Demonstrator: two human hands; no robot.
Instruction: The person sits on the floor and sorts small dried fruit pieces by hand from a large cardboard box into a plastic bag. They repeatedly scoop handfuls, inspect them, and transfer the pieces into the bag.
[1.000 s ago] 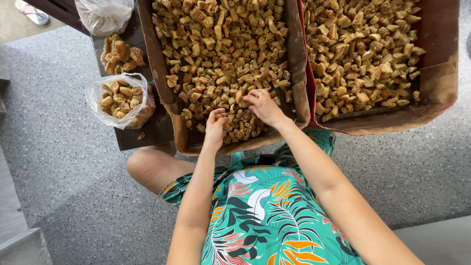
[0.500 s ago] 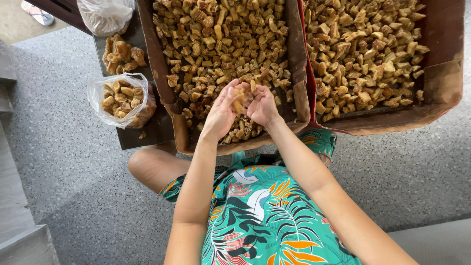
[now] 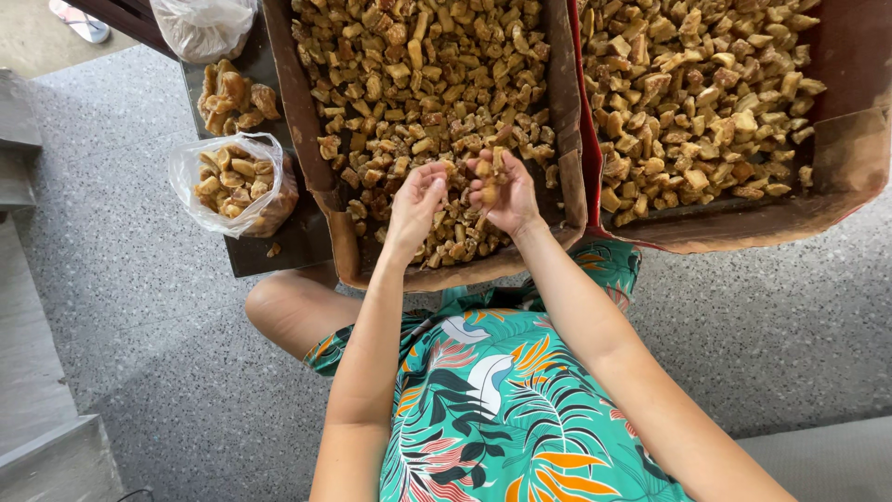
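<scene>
Both hands up from box (image 3: 307,121) since before; right hand (image 3: 502,191) cups brown chunks (image 3: 488,177); left hand (image 3: 415,206) maybe empty, fingers loose.

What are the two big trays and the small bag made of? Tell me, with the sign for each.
Left tray and right tray: likely cardboard, matte brown, with bent, worn edges. Small bag: thin clear plastic, glossy and crinkled, its golden chunks showing through.
</scene>
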